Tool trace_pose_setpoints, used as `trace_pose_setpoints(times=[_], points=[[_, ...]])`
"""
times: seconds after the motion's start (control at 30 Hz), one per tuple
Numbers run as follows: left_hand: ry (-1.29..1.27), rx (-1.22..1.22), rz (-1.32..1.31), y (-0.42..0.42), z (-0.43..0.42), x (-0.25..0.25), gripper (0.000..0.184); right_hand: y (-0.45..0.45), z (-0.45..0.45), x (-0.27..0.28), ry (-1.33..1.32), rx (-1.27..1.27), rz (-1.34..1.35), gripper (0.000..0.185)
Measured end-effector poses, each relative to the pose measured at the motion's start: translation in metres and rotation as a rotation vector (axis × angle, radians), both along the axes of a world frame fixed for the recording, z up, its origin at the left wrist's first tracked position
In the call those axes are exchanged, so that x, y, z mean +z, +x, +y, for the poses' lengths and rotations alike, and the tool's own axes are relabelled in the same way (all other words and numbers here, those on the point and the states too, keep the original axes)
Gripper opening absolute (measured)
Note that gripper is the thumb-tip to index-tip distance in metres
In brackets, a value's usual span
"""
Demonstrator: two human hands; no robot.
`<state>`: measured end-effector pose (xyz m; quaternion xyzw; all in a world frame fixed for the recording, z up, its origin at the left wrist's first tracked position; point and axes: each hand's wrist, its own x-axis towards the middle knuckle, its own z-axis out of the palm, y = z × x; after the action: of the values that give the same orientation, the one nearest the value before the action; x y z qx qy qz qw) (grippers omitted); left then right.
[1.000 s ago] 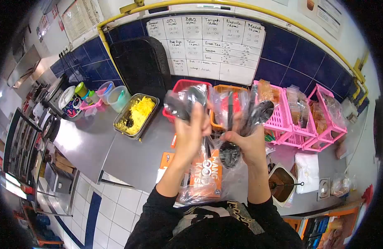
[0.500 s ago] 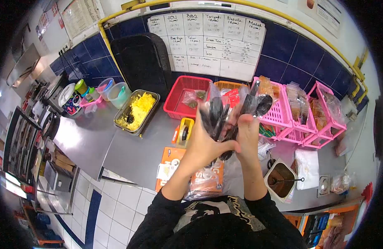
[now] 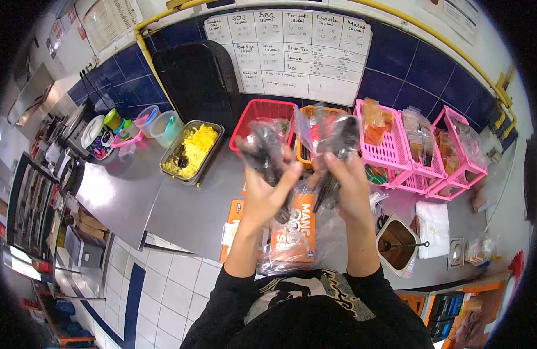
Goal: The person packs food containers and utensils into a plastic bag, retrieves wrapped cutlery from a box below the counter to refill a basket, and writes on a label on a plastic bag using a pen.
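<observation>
Both my hands are raised over the counter's front part, each wrapped round a bunch of black plastic cutlery. Thumb and fingers of my left hand (image 3: 267, 195) close on one bunch of black plastic cutlery (image 3: 262, 142), smeared by motion. My right hand (image 3: 349, 189) grips another bunch of black plastic cutlery (image 3: 341, 135), with clear plastic wrap about it. Handle ends stick out below both hands. Under them lies an orange printed box (image 3: 303, 224), partly covered by clear plastic film (image 3: 329, 244).
Behind my hands stand a red basket (image 3: 243, 116), an orange basket (image 3: 306, 109) and several pink baskets (image 3: 390, 150) with packets. To the left is a metal tray (image 3: 207, 166) of yellow food. At right sit a metal container (image 3: 417, 232) with a utensil and white napkins (image 3: 434, 230).
My hands have moved apart, my left hand leftward and my right hand slightly right. The cutlery, held close together before, is now in two separate bunches, and more of the orange box shows.
</observation>
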<state>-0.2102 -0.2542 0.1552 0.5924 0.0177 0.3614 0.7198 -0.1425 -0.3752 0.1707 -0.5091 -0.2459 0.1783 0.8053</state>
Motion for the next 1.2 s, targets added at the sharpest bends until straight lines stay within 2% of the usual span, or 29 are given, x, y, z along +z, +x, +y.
trace_pose_setpoints(times=[0.03, 0.07, 0.17, 0.2, 0.23, 0.3, 0.33, 0.37, 0.43, 0.47, 0.5, 0.53, 0.57, 0.6, 0.63, 0.7, 0.73, 0.8, 0.83, 0.87, 0.9, 0.93, 1.0, 1.03, 1.07, 1.1, 1.13, 1.17, 1.2], points=[[0.010, 0.016, -0.110, 0.006, -0.004, 0.001, 0.025, 0.000, 0.001, -0.003, -0.002, 0.003, 0.003, 0.019], [0.245, -0.005, -0.058, 0.005, 0.007, -0.008, 0.029, 0.000, 0.003, -0.007, -0.054, 0.020, -0.057, 0.021], [0.041, 0.064, 0.033, 0.009, -0.004, 0.004, 0.032, 0.002, 0.011, -0.020, -0.165, 0.069, -0.171, 0.032], [0.034, -0.032, 0.096, 0.010, 0.002, 0.002, 0.041, 0.001, 0.014, -0.021, -0.182, 0.030, -0.294, 0.032], [0.021, -0.018, 0.112, 0.009, 0.002, -0.001, 0.041, -0.003, 0.017, -0.021, -0.199, -0.005, -0.413, 0.033], [-0.109, -0.243, -0.017, 0.009, 0.002, -0.004, 0.049, -0.011, 0.019, -0.022, -0.191, 0.082, -0.387, 0.040], [0.133, -0.295, -0.054, 0.008, 0.011, -0.003, 0.057, -0.010, 0.024, -0.026, -0.207, 0.001, -0.552, 0.044], [0.127, -0.287, -0.042, 0.002, 0.017, -0.002, 0.057, -0.009, 0.028, -0.029, -0.219, -0.084, -0.719, 0.048], [0.425, -0.388, 0.088, -0.011, 0.026, 0.004, 0.060, 0.000, 0.024, -0.034, -0.254, 0.000, -0.643, 0.049], [0.478, -0.399, 0.297, -0.018, 0.026, 0.009, 0.063, 0.002, 0.022, -0.036, -0.261, 0.090, -0.622, 0.045], [0.472, -0.391, 0.305, -0.022, 0.032, 0.006, 0.063, 0.004, 0.020, -0.038, -0.265, 0.179, -0.602, 0.041], [0.777, -0.272, 0.262, -0.027, 0.040, 0.003, 0.066, 0.006, 0.014, -0.040, -0.364, 0.194, -0.553, 0.029], [1.080, -0.148, 0.214, -0.031, 0.045, 0.000, 0.071, 0.010, 0.008, -0.045, -0.365, 0.204, -0.551, 0.029], [1.080, 0.027, 0.233, -0.040, 0.042, 0.003, 0.075, 0.015, 0.001, -0.052, -0.394, 0.130, -0.499, 0.024], [1.079, 0.030, 0.238, -0.048, 0.040, -0.007, 0.075, 0.020, -0.007, -0.057, -0.423, 0.054, -0.448, 0.019], [0.958, -0.202, 0.341, -0.065, 0.036, -0.040, 0.084, 0.029, -0.028, -0.051, -0.241, -0.071, -0.315, 0.013], [1.025, -0.266, 0.469, -0.074, 0.020, -0.053, 0.075, 0.030, -0.033, -0.045, -0.242, -0.066, -0.315, 0.013], [1.083, -0.332, 0.607, -0.079, 0.013, -0.082, 0.067, 0.028, -0.039, -0.038, 0.126, -0.105, -0.196, 0.013], [1.150, -0.279, 0.609, -0.080, 0.019, -0.099, 0.053, 0.025, -0.040, -0.039, 0.123, -0.102, -0.191, 0.013], [1.220, -0.225, 0.607, -0.082, 0.025, -0.112, 0.039, 0.023, -0.039, -0.039, 0.105, 0.045, -0.308, 0.026], [0.886, -0.133, 0.548, -0.087, 0.031, -0.088, 0.028, 0.021, -0.038, -0.039, 0.087, 0.191, -0.427, 0.039], [0.552, -0.043, 0.480, -0.093, 0.040, -0.063, 0.019, 0.014, -0.033, -0.034, 0.028, 0.377, -0.451, 0.038], [0.689, 0.650, 0.249, -0.103, 0.064, -0.058, 0.024, 0.010, -0.013, -0.053, -0.083, 0.660, -0.591, 0.036], [0.754, 0.703, 0.285, -0.114, 0.075, -0.052, 0.024, -0.001, 0.001, -0.048, 0.042, 0.792, -0.540, 0.051], [0.823, 0.755, 0.320, -0.122, 0.082, -0.046, 0.024, -0.006, 0.016, -0.042, -0.247, 0.806, -0.801, 0.057], [0.828, 0.757, 0.321, -0.123, 0.082, -0.045, 0.024, -0.011, 0.041, -0.068, -0.218, 0.777, -0.899, 0.055], [0.454, 0.573, 0.276, -0.124, 0.081, -0.044, 0.025, -0.020, 0.056, -0.060, -0.270, 0.899, -0.739, 0.054], [0.085, 0.383, 0.222, -0.124, 0.080, -0.043, 0.025, -0.017, 0.082, -0.077, -0.282, 0.752, -1.128, 0.051], [-0.040, 0.323, 0.125, -0.123, 0.078, -0.036, 0.029, -0.010, 0.107, -0.100, -0.300, 0.617, -1.380, 0.042]])
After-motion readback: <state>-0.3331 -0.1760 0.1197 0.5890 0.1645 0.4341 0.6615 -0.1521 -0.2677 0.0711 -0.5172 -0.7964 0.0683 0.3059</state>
